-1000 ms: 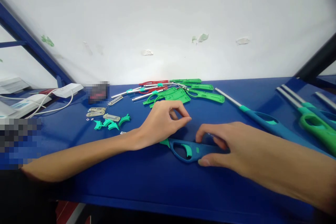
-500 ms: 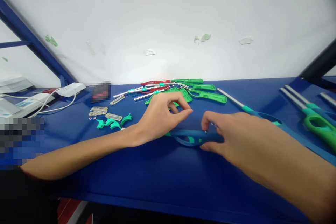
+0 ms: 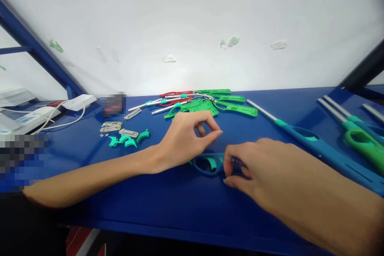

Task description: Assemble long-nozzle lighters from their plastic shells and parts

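Observation:
A blue lighter-like tool (image 3: 207, 165) with a teal trigger lies on the blue table, partly hidden by both hands. My left hand (image 3: 192, 136) hovers over its left end, thumb and forefinger tips pressed together; whatever is between them is too small to make out. My right hand (image 3: 246, 168) is at the tool's right part, its fingers curled around the handle area with a gap between thumb and forefinger. Something dark and small shows beneath the right fingers. Beyond the left hand lie green casing halves (image 3: 201, 106).
Teal triggers (image 3: 130, 142) and clear cartridges (image 3: 129, 133) lie at left, near a white power strip (image 3: 39, 116). Metal rods and red casings (image 3: 177, 93) are at the back. Blue (image 3: 330, 156) and green (image 3: 363, 140) long-nosed tools lie at right.
My right hand has moved slightly left and down along the blue tool, covering more of its handle. My left hand has shifted slightly, its fingertips still together.

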`<state>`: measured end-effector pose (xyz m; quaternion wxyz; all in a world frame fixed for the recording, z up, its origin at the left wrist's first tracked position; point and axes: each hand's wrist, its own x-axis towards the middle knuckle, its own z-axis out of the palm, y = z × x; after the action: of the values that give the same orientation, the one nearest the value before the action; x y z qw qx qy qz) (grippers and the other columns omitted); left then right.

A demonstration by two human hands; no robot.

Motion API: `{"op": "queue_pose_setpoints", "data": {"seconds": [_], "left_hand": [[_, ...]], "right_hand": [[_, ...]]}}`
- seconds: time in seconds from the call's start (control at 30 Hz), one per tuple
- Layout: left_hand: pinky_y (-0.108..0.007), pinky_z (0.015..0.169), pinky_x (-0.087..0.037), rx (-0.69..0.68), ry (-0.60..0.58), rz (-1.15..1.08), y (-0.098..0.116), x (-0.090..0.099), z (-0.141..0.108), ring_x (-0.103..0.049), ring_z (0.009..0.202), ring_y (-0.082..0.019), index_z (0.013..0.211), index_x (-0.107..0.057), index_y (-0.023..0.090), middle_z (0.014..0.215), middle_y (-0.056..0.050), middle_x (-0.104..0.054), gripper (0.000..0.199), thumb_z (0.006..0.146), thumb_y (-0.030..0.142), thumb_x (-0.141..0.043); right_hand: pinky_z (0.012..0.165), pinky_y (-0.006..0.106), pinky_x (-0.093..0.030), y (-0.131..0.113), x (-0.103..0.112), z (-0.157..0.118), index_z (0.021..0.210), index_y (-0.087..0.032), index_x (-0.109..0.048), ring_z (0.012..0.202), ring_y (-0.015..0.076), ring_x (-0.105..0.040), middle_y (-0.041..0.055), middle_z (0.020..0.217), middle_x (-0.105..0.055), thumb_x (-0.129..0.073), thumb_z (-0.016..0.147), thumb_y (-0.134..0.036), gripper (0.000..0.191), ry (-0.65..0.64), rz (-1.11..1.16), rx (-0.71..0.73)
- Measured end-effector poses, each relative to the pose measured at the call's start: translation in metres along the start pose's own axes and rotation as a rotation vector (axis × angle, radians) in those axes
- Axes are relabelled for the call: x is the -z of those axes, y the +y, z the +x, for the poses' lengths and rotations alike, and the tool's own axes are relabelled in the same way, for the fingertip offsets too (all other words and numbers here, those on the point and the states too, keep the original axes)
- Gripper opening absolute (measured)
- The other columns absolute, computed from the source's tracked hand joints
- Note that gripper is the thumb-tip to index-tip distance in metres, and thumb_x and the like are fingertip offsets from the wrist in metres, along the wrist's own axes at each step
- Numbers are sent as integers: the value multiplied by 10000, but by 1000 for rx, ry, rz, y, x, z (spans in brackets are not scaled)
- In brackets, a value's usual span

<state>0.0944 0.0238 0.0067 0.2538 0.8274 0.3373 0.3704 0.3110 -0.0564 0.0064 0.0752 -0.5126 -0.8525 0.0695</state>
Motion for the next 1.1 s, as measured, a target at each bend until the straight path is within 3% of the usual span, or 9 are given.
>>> {"op": "queue_pose_setpoints", "data": {"seconds": [0.07, 0.27, 0.37, 0.53, 0.67, 0.93, 1.1], "left_hand": [[-188, 537, -439, -16, -9, -3, -1, 0, 0, -551, 521, -60, 836, -729, 168, 650, 44, -689, 77, 905, 191, -756], [-166, 515, -425, -59, 42, -4, -2, 0, 3, -548, 506, -48, 814, -725, 164, 619, 63, -663, 80, 879, 130, -757], [-157, 523, -431, -95, 59, 15, -1, 2, 5, -570, 526, -41, 815, -727, 159, 648, 62, -678, 85, 884, 124, -762], [-150, 558, -451, -142, 84, 38, 1, 6, 8, -613, 595, -30, 817, -719, 155, 813, 36, -756, 101, 894, 128, -777], [-144, 560, -456, -147, 67, 23, 3, 5, 8, -625, 605, -28, 827, -729, 154, 800, 38, -739, 92, 908, 129, -762], [-139, 546, -464, -124, 68, -10, 8, 4, 6, -613, 584, -25, 840, -719, 153, 798, 40, -725, 92, 921, 136, -759], [-137, 512, -433, -126, 47, -1, 7, 1, 4, -579, 542, -25, 841, -704, 158, 713, 59, -674, 101, 924, 117, -742]], "right_hand": [[571, 318, -448, 2, 1, 5, 950, -314, -782, 642, 185, -690, -2, 864, -767, -720, 938, -423, 126, 25, -2, 0], [654, 336, -477, 22, -3, 18, 1359, -325, -681, 781, 238, -751, 21, 998, -806, -628, 1007, -532, 412, 110, -30, -57], [653, 323, -476, 29, -8, 20, 1294, -334, -704, 783, 219, -759, -1, 972, -804, -645, 1007, -516, 345, 85, -33, -54], [546, 313, -401, 33, -9, 20, 1126, -302, -736, 612, 194, -705, -17, 749, -741, -724, 945, -535, 296, 52, -45, -71], [513, 313, -363, 34, -7, 22, 1032, -295, -735, 552, 184, -665, -17, 710, -714, -766, 887, -563, 307, 61, -67, -95], [509, 322, -258, 30, -7, 20, 1011, -306, -699, 493, 206, -572, -8, 614, -639, -759, 854, -483, 244, 188, -157, -176], [530, 331, -258, 26, -3, 24, 1027, -328, -692, 499, 218, -551, 6, 624, -642, -688, 897, -407, 152, 242, -177, -184]]}}
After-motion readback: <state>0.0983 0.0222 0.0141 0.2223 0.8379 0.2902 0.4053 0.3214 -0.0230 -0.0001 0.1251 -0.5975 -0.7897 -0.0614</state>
